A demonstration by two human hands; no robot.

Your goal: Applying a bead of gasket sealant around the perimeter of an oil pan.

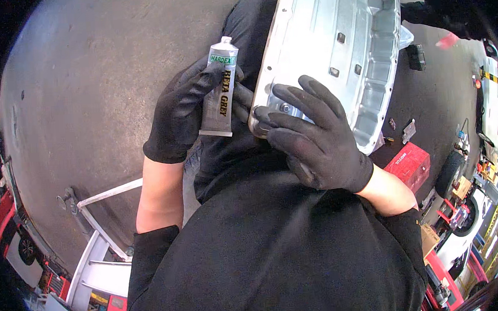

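My left hand, in a black glove, is closed round a silver-grey squeeze tube with a green band and a narrow white tip, held upright. My gloved right hand lies over the near-left corner of a large silver metal pan, its fingers apart and touching the pan near a bolt. The pan has a ribbed, stepped interior and holes along its rim. It rests by my dark-clothed leg, just right of the tube. The underside of my right hand is hidden.
A red box and small loose items lie on the dark floor at my right. A pale metal frame stands at lower left. White vehicles line the far right edge. A dark shape fills the upper right.
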